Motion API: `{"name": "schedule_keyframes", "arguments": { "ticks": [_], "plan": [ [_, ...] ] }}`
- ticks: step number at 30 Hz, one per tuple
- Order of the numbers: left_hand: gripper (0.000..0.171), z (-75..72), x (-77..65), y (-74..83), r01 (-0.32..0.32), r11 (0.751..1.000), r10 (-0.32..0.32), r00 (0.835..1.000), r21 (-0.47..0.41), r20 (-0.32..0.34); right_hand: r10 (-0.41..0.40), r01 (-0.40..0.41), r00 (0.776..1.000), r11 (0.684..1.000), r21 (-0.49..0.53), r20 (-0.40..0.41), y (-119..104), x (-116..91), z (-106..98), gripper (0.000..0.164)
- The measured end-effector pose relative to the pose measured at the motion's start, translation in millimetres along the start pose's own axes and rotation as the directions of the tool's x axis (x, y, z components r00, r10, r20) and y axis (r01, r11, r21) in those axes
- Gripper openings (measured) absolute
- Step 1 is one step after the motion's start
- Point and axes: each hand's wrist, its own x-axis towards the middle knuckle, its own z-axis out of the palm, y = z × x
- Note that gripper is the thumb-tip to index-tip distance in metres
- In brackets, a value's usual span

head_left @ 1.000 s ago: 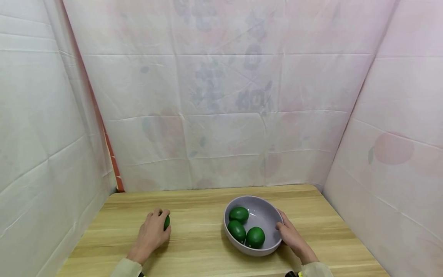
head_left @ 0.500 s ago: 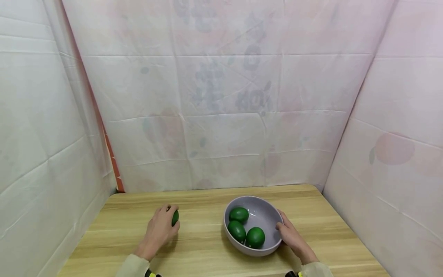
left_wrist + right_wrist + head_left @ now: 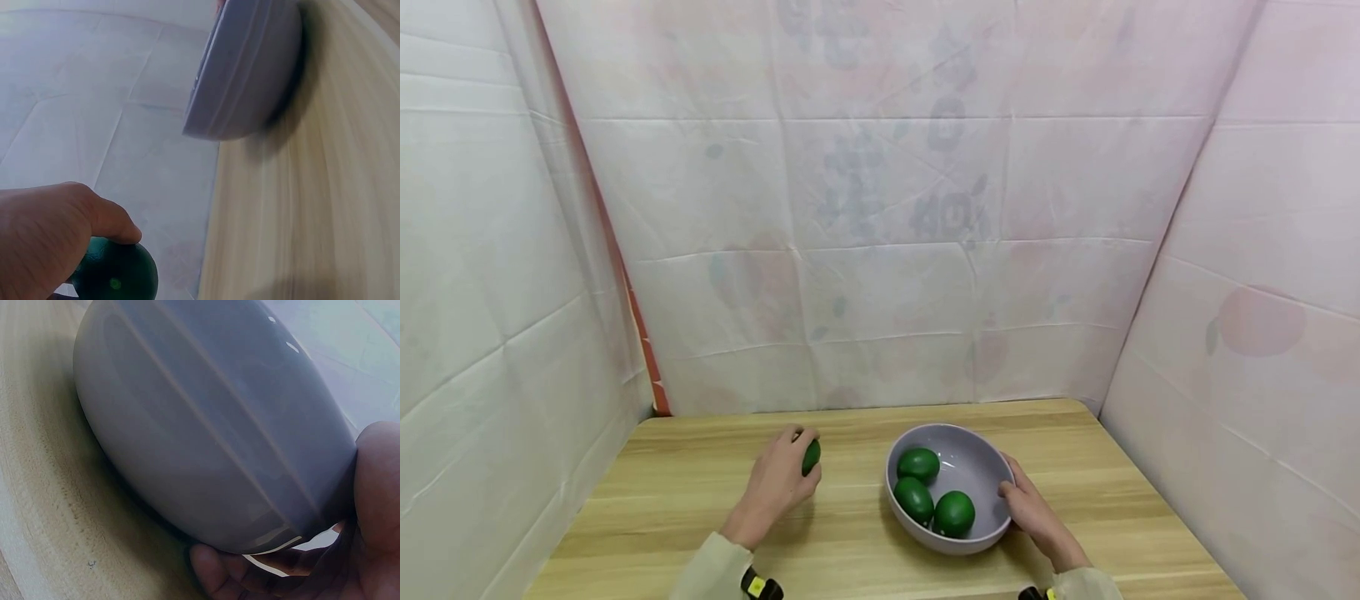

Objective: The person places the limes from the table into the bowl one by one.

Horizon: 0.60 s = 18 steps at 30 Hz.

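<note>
My left hand (image 3: 778,477) grips a dark green lime (image 3: 811,457) above the table, left of the bowl. In the left wrist view the thumb lies along the top of that lime (image 3: 119,272), and a pale spot shows on its end. A round grey-purple bowl (image 3: 981,467) stands on the table with three more green limes in it: one at the back left (image 3: 918,465), one at the left (image 3: 913,498) and one at the front (image 3: 954,514). My right hand (image 3: 1033,512) holds the bowl's right side, thumb over the rim and fingers beneath the outer wall.
The wooden table (image 3: 647,500) has rounded far corners. Pale printed sheets (image 3: 880,317) hang behind it and on both sides. A red strip (image 3: 643,350) shows at the far left corner.
My left hand has moved right and slightly away from me, carrying the lime toward the bowl. The right hand and the bowl have stayed where they were.
</note>
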Motion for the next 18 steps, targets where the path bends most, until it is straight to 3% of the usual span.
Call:
{"name": "schedule_keyframes", "arguments": {
  "ticks": [18],
  "plan": [
    [0.036, 11.2, 24.5, 43.4, -0.115, 0.991, 0.112, 0.992, -0.062, -0.048, -0.001, 0.001, 1.0, 1.0, -0.017, -0.001, -0.9, 0.2, 0.7, 0.065]
  ]
}}
